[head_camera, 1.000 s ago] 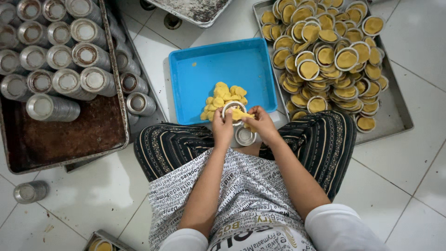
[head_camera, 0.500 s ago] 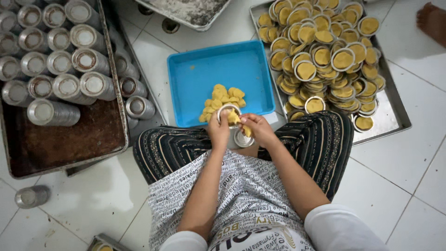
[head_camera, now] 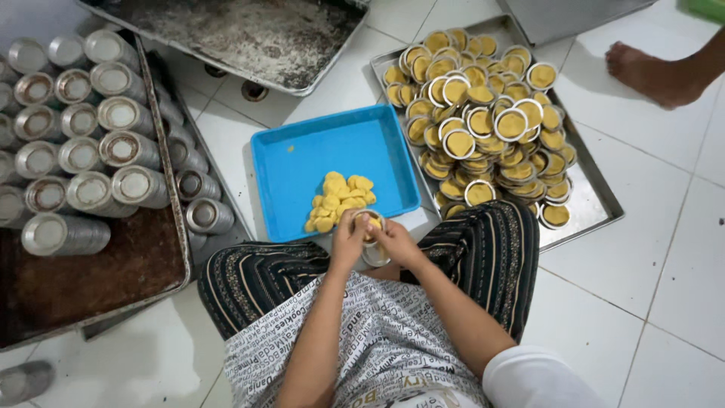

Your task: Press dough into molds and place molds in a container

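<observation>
Tin (head_camera: 371,227), small and round, sits pinched between left hand (head_camera: 349,240) and right hand (head_camera: 394,242), both closed on it above the knees. Beyond, dough pieces (head_camera: 340,200) fill the blue tray's (head_camera: 302,162) near edge; filled tins (head_camera: 483,128) heap the far-right pan (head_camera: 596,204).

A shallow blue plastic tray (head_camera: 332,151) was set on the floor directly before the knees, with small yellow dough pieces (head_camera: 340,200) heaped in its near part. Stacked round metal cups (head_camera: 83,151) were laid in the pan to its left; a flat metal tray of filled round tins (head_camera: 483,121) was placed to its right.
</observation>
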